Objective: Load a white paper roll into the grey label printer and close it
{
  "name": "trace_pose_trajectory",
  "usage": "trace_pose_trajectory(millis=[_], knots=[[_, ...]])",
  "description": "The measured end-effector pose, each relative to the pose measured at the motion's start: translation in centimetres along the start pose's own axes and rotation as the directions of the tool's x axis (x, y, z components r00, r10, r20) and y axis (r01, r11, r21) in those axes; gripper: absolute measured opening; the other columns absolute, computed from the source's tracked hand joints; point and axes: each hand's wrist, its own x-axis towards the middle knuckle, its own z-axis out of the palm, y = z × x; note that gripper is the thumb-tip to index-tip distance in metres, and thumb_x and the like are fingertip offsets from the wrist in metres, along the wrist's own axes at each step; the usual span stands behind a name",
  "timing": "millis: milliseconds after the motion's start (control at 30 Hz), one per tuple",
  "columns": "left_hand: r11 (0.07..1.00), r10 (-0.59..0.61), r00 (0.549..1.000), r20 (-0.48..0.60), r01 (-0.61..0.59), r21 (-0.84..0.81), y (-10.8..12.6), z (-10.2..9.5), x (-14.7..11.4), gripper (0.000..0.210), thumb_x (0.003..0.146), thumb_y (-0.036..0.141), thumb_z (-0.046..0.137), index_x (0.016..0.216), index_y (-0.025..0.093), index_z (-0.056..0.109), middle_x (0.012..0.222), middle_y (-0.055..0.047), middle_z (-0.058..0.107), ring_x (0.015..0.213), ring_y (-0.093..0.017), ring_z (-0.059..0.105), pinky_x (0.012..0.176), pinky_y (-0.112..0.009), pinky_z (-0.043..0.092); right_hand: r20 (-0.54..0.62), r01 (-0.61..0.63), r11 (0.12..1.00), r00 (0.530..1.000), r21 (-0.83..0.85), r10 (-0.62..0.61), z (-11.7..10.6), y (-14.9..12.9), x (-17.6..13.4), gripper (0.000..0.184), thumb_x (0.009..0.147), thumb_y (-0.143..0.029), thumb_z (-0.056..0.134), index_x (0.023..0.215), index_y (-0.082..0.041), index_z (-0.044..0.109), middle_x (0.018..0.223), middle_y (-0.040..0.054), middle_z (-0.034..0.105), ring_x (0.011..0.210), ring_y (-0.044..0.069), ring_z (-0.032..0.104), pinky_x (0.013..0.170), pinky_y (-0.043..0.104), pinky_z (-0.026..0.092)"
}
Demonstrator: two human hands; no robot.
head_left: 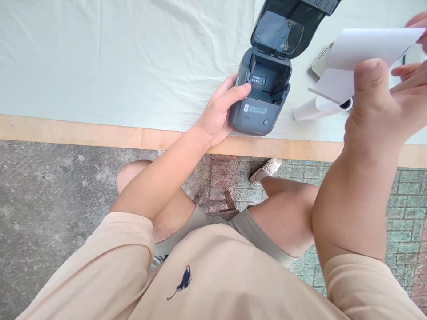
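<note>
My left hand (222, 106) grips the left side of a dark grey portable label printer (255, 121), its thumb on the rim of the compartment. The printer's lid (283, 26) stands raised, and inside the bay I see a printed label but no roll. At the right, my right hand (388, 98) is at a roll of white paper (315, 110), whose loose strip (370, 46) is lifted and bent. Fingertips meet the strip's right end, while the thumb sticks up in front of it. Part of this hand lies beyond the frame edge.
A phone-like flat object (320, 64) lies behind the paper, partly covered. The table has a pale cloth (133, 62) and a wooden front edge (100, 133). Below it are my legs, a wooden stool part (230, 202) and a paved floor (403, 209).
</note>
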Motion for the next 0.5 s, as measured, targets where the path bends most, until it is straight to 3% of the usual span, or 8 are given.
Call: trace_pose_trajectory(millis=[100, 200, 300, 367, 500], knots=[[1.000, -0.003, 1.000, 0.005, 0.003, -0.008, 0.0, 0.0, 0.0, 0.012, 0.086, 0.028, 0.055, 0.095, 0.022, 0.057, 0.084, 0.001, 0.063, 0.086, -0.016, 0.066, 0.076, -0.025, 0.053, -0.089, 0.231, 0.939, 0.973, 0.255, -0.215, 0.7, -0.4, 0.1, 0.038, 0.080, -0.050, 0.058, 0.100, -0.017, 0.060, 0.097, 0.0070, 0.060, 0.092, 0.016, 0.060, 0.075, 0.032, 0.046], [0.999, -0.033, 0.999, -0.030, 0.032, -0.017, 0.1, 0.1, 0.0, 0.010, 0.086, 0.027, 0.055, 0.095, 0.022, 0.057, 0.084, 0.002, 0.063, 0.088, -0.016, 0.066, 0.077, -0.025, 0.053, -0.053, 0.288, 0.901, 0.957, 0.324, -0.286, 1.3, -1.8, -0.1, 0.033, 0.083, -0.040, 0.057, 0.107, -0.019, 0.063, 0.099, 0.0055, 0.060, 0.097, 0.015, 0.059, 0.084, 0.035, 0.050], [0.999, -0.038, 0.998, -0.041, 0.037, -0.020, 0.2, 0.2, 0.0, 0.010, 0.086, 0.026, 0.054, 0.094, 0.021, 0.057, 0.083, 0.002, 0.063, 0.088, -0.016, 0.066, 0.077, -0.025, 0.052, 0.024, 0.231, 0.929, 0.968, 0.289, -0.249, 1.6, -3.6, -0.6, 0.026, 0.083, -0.031, 0.055, 0.107, -0.023, 0.064, 0.100, 0.0014, 0.059, 0.098, 0.013, 0.057, 0.087, 0.033, 0.051], [0.999, -0.028, 0.999, -0.028, 0.028, -0.022, 0.1, 0.2, 0.0, 0.010, 0.086, 0.026, 0.054, 0.094, 0.021, 0.057, 0.082, 0.002, 0.063, 0.088, -0.016, 0.067, 0.076, -0.025, 0.052, 0.022, 0.276, 0.930, 0.957, 0.242, -0.290, 1.8, -4.1, -0.9, 0.030, 0.083, -0.030, 0.054, 0.113, -0.026, 0.059, 0.106, -0.0006, 0.058, 0.099, 0.012, 0.055, 0.086, 0.033, 0.049], [1.000, 0.005, 1.000, 0.017, -0.005, -0.009, 0.1, 0.1, 0.0, 0.010, 0.086, 0.026, 0.054, 0.095, 0.022, 0.057, 0.084, 0.001, 0.063, 0.085, -0.016, 0.066, 0.073, -0.026, 0.053, 0.047, 0.326, 0.941, 0.943, 0.090, -0.331, 2.5, -4.4, -1.1, 0.048, 0.086, -0.031, 0.050, 0.131, -0.033, 0.034, 0.128, 0.0013, 0.045, 0.098, 0.010, 0.052, 0.069, 0.027, 0.044]])
